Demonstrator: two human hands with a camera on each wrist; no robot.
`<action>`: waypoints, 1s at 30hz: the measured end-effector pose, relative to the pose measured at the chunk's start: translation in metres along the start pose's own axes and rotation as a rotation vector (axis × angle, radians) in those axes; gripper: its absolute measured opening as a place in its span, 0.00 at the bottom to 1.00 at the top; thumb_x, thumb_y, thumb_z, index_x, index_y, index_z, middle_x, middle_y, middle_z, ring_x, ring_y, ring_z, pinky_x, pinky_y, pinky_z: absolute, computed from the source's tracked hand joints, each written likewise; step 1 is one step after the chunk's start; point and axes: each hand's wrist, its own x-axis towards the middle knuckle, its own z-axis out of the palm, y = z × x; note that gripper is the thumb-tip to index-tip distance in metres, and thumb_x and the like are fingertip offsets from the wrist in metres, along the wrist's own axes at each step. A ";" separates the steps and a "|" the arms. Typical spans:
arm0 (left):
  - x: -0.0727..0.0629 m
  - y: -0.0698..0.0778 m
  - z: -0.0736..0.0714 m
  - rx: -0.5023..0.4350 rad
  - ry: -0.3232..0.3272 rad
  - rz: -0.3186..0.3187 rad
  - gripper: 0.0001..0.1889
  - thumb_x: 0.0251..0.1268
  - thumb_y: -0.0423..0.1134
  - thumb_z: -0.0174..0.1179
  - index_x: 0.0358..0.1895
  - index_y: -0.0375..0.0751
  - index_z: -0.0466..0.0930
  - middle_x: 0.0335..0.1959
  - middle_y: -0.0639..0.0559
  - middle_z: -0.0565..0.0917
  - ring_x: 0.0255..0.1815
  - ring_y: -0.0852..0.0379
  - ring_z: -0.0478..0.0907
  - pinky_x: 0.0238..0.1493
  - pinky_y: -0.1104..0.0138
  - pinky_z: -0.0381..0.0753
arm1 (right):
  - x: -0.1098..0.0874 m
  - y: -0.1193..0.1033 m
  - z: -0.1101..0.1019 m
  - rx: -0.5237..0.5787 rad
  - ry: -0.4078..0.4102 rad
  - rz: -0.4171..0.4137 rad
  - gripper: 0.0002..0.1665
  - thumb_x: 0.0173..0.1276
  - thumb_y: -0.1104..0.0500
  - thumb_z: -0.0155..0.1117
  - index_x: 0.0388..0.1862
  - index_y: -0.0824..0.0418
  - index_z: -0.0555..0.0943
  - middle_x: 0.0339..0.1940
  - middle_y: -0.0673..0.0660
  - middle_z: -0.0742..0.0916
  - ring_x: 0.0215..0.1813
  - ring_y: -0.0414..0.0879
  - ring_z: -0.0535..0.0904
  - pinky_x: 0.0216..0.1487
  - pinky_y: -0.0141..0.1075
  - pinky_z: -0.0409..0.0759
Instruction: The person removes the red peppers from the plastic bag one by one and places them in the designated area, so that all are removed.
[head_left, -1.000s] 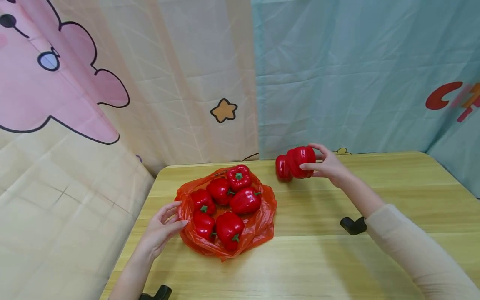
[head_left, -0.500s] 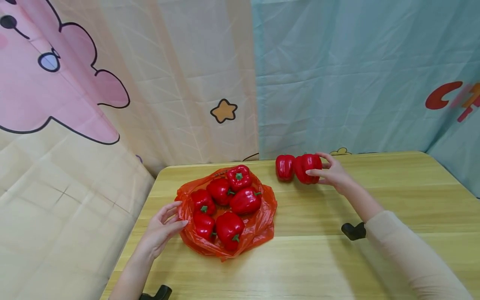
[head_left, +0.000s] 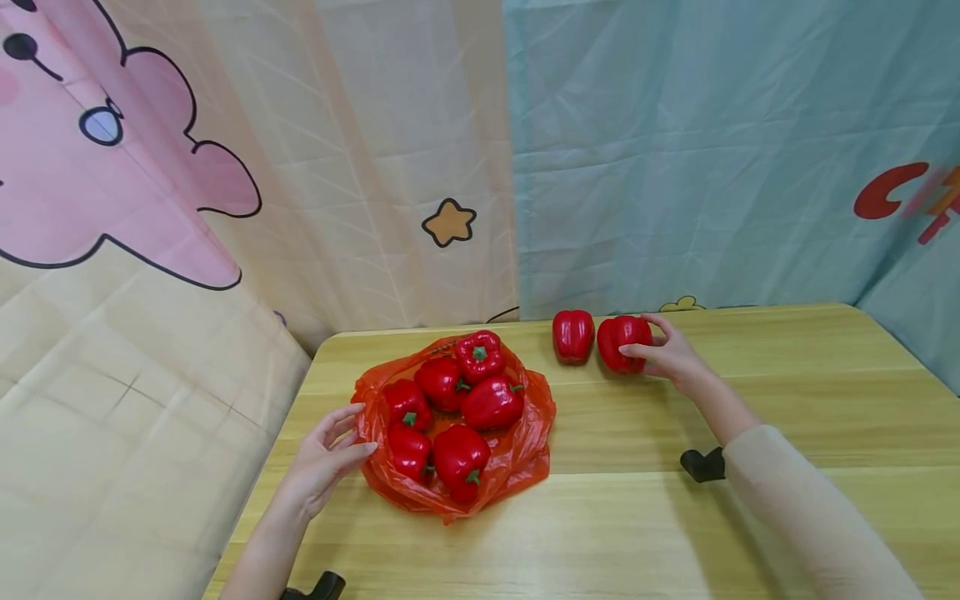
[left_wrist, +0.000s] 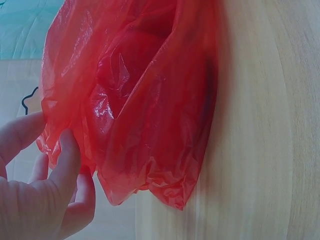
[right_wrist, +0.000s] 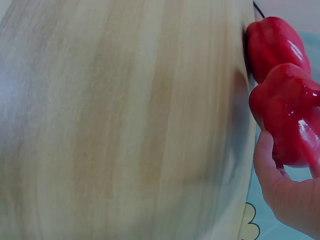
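Observation:
My right hand (head_left: 671, 354) grips a red bell pepper (head_left: 615, 343) near the table's back edge, thumb on the near side and fingers on the far side. Another red bell pepper (head_left: 573, 337) stands just left of it. In the right wrist view, the gripped bell pepper (right_wrist: 287, 117) partly overlaps the other bell pepper (right_wrist: 275, 45). At the left, my left hand (head_left: 322, 458) rests with loosely bent fingers against the side of a red plastic bag (head_left: 536, 408). Several red bell peppers with green stems lie inside the bag, one bell pepper (head_left: 461, 454) at its front.
The wooden table (head_left: 600, 533) runs up to a printed curtain (head_left: 675, 167) at the back and left. A black angular piece (head_left: 703, 465) shows beside the right sleeve (head_left: 780, 483), and a similar black piece (head_left: 326, 586) beside the left forearm.
My right hand has moved the bell pepper down and to the right, from in front of the other one to a spot beside it. My left hand and the bag stay put.

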 end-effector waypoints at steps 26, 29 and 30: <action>0.000 0.001 0.000 0.011 0.010 -0.013 0.30 0.60 0.25 0.57 0.66 0.36 0.57 0.63 0.39 0.59 0.47 0.61 0.76 0.46 0.67 0.80 | 0.026 0.001 0.002 0.099 0.020 0.016 0.50 0.67 0.57 0.58 0.76 0.56 0.37 0.71 0.72 0.52 0.69 0.65 0.51 0.61 0.53 0.65; 0.000 0.001 0.001 0.013 0.010 -0.014 0.31 0.60 0.25 0.57 0.66 0.36 0.57 0.63 0.38 0.59 0.47 0.61 0.76 0.46 0.67 0.80 | 0.026 0.000 0.003 0.107 0.029 0.016 0.49 0.68 0.57 0.56 0.75 0.56 0.37 0.70 0.72 0.52 0.69 0.65 0.52 0.61 0.53 0.66; 0.000 0.001 0.001 0.013 0.010 -0.015 0.31 0.60 0.25 0.57 0.66 0.36 0.57 0.63 0.38 0.59 0.47 0.61 0.76 0.46 0.67 0.80 | 0.027 0.000 0.003 0.110 0.032 0.016 0.48 0.68 0.57 0.56 0.75 0.56 0.37 0.70 0.72 0.52 0.69 0.65 0.53 0.61 0.52 0.66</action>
